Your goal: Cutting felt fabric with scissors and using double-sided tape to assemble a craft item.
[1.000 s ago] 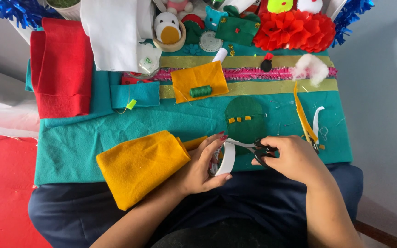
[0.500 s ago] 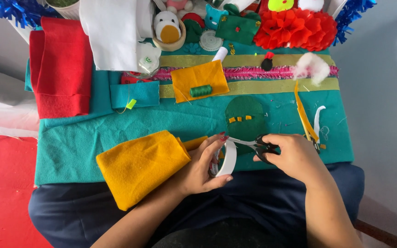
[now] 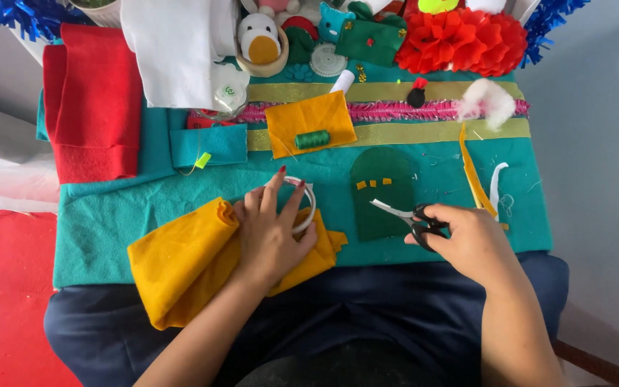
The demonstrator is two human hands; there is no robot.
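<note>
My left hand presses a clear ring, a roll of tape, flat onto folded yellow felt at the near edge of the teal cloth. Its fingers spread over the ring. My right hand grips small black-handled scissors, blades pointing left and slightly apart, over a dark green arch-shaped felt piece with small yellow squares.
A yellow felt square with a green thread spool lies mid-table. Red felt and white cloth lie at the back left. Red paper flowers, stuffed toys and white fluff line the back. Yellow and white strips lie right.
The ring went from upright between both hands to flat on the yellow felt under my left hand. My right hand with the scissors pulled away to the right.
</note>
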